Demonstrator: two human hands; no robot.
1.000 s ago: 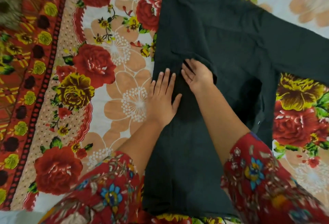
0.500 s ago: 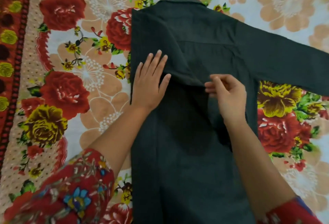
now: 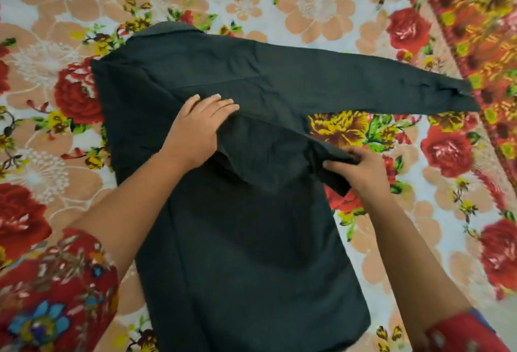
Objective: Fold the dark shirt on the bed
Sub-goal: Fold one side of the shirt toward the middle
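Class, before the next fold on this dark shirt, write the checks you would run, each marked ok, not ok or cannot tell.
1. Left hand flat on the dark shirt, pinning it: ok.
2. Right hand pinches the folded sleeve at its end: ok.
3. Folded sleeve lying flat: not ok, raised off the body.
4. Other sleeve folded in: not ok, stretched out over the bedsheet.
5. Collar flat: cannot tell, blurred.
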